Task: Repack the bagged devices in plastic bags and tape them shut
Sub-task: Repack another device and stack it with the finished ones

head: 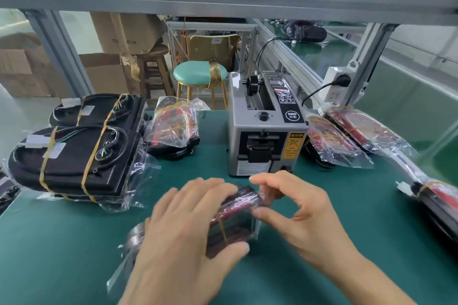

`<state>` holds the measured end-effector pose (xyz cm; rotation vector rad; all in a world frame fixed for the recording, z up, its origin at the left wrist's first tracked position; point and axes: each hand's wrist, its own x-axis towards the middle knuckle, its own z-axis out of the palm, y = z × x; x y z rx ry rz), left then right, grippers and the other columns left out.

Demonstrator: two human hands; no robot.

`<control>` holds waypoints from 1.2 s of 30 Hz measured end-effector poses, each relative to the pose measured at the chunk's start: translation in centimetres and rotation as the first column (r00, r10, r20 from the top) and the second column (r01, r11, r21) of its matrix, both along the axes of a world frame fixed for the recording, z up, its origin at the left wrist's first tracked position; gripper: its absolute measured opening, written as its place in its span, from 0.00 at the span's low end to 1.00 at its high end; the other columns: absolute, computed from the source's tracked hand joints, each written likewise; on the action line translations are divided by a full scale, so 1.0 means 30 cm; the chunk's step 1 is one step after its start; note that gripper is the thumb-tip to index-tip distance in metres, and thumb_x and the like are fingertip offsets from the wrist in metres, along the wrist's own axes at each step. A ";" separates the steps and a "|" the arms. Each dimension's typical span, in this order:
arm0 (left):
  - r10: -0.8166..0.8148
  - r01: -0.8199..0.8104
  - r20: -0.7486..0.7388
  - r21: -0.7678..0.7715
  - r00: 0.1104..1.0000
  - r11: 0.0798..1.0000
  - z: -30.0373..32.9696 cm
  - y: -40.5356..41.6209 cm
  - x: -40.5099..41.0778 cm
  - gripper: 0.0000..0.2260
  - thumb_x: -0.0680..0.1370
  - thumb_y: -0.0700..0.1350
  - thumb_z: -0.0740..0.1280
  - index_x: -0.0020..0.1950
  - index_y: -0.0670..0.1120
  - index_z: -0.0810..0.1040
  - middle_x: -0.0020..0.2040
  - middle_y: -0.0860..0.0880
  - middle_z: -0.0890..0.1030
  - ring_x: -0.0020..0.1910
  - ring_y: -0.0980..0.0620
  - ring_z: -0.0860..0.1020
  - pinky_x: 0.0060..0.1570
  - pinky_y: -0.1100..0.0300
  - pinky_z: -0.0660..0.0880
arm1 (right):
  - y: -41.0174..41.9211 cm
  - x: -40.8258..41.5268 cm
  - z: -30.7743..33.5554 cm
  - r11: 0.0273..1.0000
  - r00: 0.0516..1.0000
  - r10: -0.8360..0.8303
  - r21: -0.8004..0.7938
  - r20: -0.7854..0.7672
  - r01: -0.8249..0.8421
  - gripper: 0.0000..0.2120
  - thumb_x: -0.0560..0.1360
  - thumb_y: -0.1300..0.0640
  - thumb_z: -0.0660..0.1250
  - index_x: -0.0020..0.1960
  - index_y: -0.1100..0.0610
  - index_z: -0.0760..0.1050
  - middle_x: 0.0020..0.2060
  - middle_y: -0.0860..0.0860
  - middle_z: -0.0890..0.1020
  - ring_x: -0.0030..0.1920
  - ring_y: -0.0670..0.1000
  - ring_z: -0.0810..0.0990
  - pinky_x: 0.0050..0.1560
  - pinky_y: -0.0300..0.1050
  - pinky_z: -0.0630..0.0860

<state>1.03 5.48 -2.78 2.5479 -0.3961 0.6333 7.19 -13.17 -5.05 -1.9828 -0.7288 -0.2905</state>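
Hands, head view: left hand (190, 220) lies over the top of a bagged device (235, 218) at centre frame, fingers curled down its far edge and thumb against the near side, gripping it. Right hand (297, 208) at 3 o'clock of the device, thumb and forefinger pinching the clear plastic bag at its right end; other fingers loosely bent. Slight motion blur on both hands.

Device is dark red and black, banded with a yellow rubber band, resting on the green desk (74, 242).

Tape dispenser (266, 131), grey, stands at 12 o'clock of the hands, just beyond the fingertips.

Two large black banded bundles (81, 153) in clear bags at 10 o'clock. One red bagged unit (173, 129) at 11 o'clock, lying on a black item. Further red bagged units (347, 138) at 2 o'clock, beside the dispenser. One more black-and-red unit (436, 198) at 3 o'clock, at the desk edge.
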 end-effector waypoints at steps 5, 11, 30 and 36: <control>0.002 -0.002 0.019 -0.012 1.000 1.000 -0.005 -0.015 0.046 0.09 0.68 0.51 0.67 0.47 0.56 0.79 0.51 0.61 0.81 0.52 0.64 0.68 0.41 0.71 0.62 | -0.039 -0.032 -0.045 0.999 0.968 -0.040 -0.001 0.249 0.042 0.10 0.67 0.70 0.72 0.37 0.56 0.81 0.39 0.44 0.79 0.39 0.44 0.77 0.41 0.37 0.72; 0.022 -0.026 -0.035 -0.124 0.999 0.992 0.000 0.004 0.035 0.08 0.66 0.57 0.62 0.41 0.65 0.78 0.52 0.68 0.80 0.38 0.55 0.79 0.38 0.57 0.79 | -0.045 -0.021 -0.050 0.984 0.947 0.124 0.163 -0.298 -0.077 0.05 0.66 0.55 0.73 0.41 0.48 0.84 0.40 0.42 0.84 0.42 0.41 0.80 0.46 0.34 0.74; 0.032 -0.038 -0.223 -0.024 0.974 0.999 0.013 -0.012 0.047 0.07 0.69 0.56 0.60 0.38 0.57 0.76 0.43 0.64 0.78 0.36 0.61 0.78 0.31 0.72 0.62 | 0.140 0.263 -0.004 0.499 0.487 -0.294 0.303 -0.822 0.812 0.05 0.71 0.60 0.75 0.40 0.56 0.79 0.31 0.48 0.74 0.29 0.45 0.68 0.31 0.37 0.64; -0.001 -0.015 -0.308 -0.047 0.951 0.999 -0.010 -0.019 0.076 0.24 0.61 0.73 0.66 0.38 0.53 0.76 0.45 0.55 0.80 0.50 0.60 0.73 0.44 0.70 0.69 | 0.146 0.260 0.023 0.421 0.406 -0.113 0.327 -0.907 0.846 0.17 0.72 0.63 0.70 0.32 0.54 0.66 0.21 0.46 0.62 0.19 0.43 0.56 0.19 0.34 0.54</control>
